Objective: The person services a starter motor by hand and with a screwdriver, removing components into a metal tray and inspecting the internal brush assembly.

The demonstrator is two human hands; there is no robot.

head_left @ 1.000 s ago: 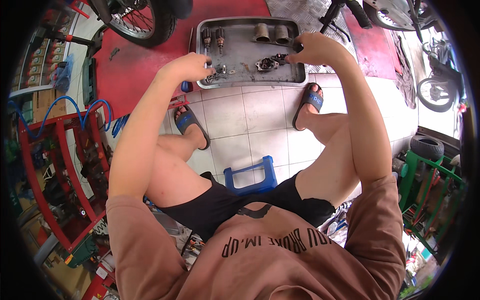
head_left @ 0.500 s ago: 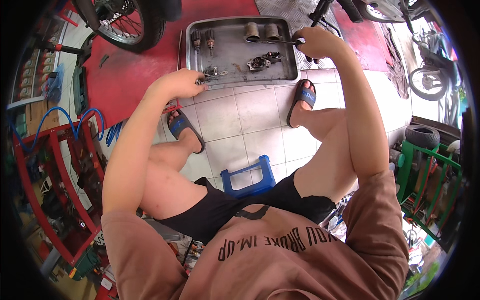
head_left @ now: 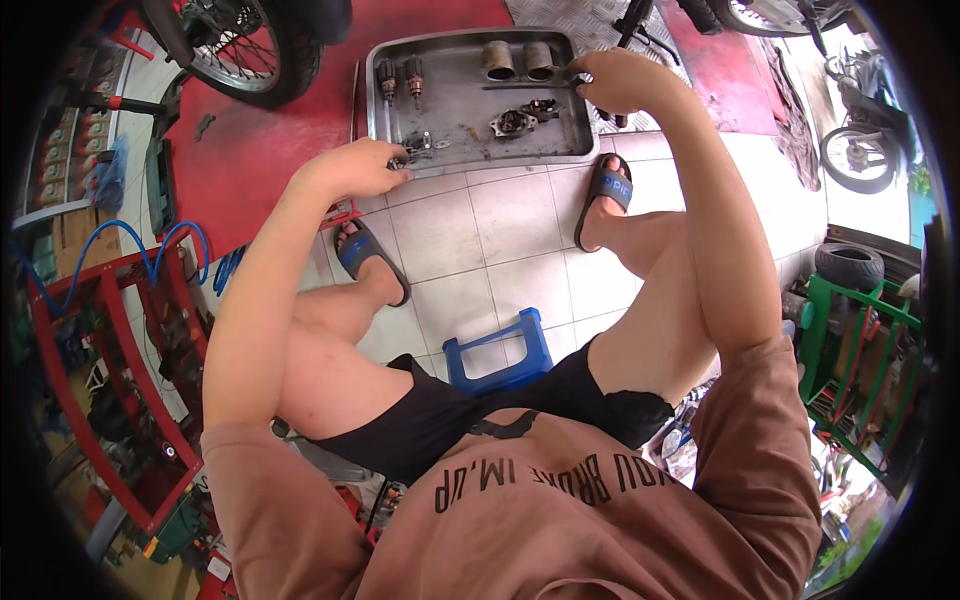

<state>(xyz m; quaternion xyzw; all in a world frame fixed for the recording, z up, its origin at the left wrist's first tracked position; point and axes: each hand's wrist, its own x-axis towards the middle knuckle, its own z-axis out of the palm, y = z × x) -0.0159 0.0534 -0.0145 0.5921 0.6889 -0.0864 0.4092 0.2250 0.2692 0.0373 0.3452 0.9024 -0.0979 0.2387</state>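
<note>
A grey metal tray (head_left: 470, 105) lies on the floor ahead of me. It holds two armatures (head_left: 400, 72), two short metal cylinders (head_left: 518, 58), a dark housing part (head_left: 512, 123) and small loose parts (head_left: 420, 143). My left hand (head_left: 360, 170) rests at the tray's near left corner, fingertips pinched on the small loose parts. My right hand (head_left: 612, 82) is at the tray's right rim, closed on the end of a thin dark rod (head_left: 520, 87) that lies across the tray.
I sit on a blue plastic stool (head_left: 497, 350) on white tiles, feet in blue sandals (head_left: 365, 255). A motorcycle wheel (head_left: 245, 45) stands on the red floor at the back left. Red metal racks (head_left: 90, 340) are at left, with a green rack and a tyre (head_left: 850, 265) at right.
The view has tipped down, so the tray sits lower in the picture. My left hand has drawn back toward the tray's near left corner. My right hand stays at the right rim.
</note>
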